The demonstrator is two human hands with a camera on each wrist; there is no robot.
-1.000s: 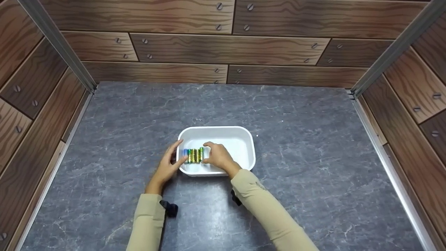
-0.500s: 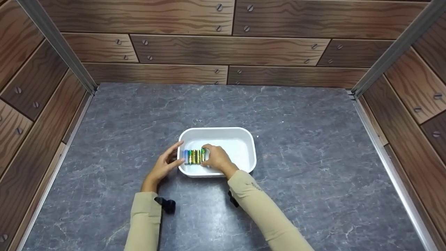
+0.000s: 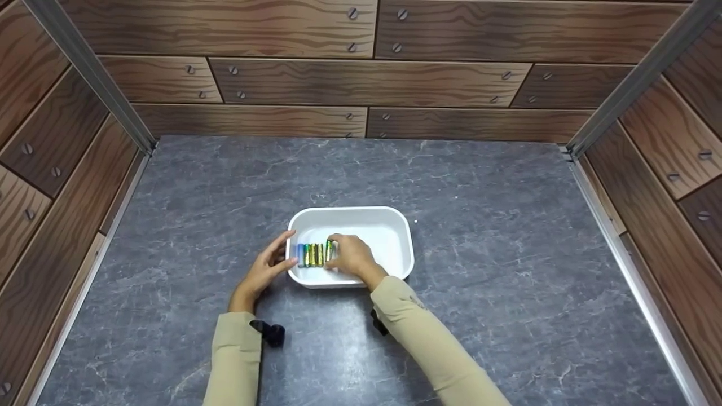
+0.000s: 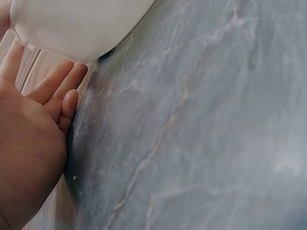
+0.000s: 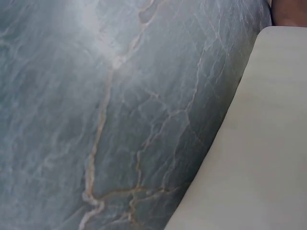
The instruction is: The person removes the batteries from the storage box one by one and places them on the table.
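Note:
A white tray (image 3: pixel 389 217) holds a side-by-side row of several small cylindrical batteries, with a blue one (image 3: pixel 300 255) at the left end and green-and-gold ones (image 3: pixel 313 255) beside it. My right hand (image 3: pixel 352 255) reaches into the tray and pinches the rightmost battery (image 3: pixel 329 252) by its ends between thumb and forefinger. A narrow gap separates that battery from the row. At the left rim, my left hand (image 3: pixel 265 270) has thumb and forefinger spread over the edge. Its other fingers (image 4: pixel 55 86) extend along the tray's outside in the left wrist view.
The tray stands on a grey marbled tabletop (image 3: pixel 496 254). Wood-patterned panels (image 3: pixel 293 82) enclose the back and sides, with metal posts (image 3: pixel 90 79) at the corners. In the right wrist view, the tray's pale outer wall (image 5: pixel 254 143) fills the right side.
My right hand has closed its thumb and forefinger on the rightmost battery, which now sits slightly apart from the row. My left thumb has drawn back left, away from the batteries to the rim.

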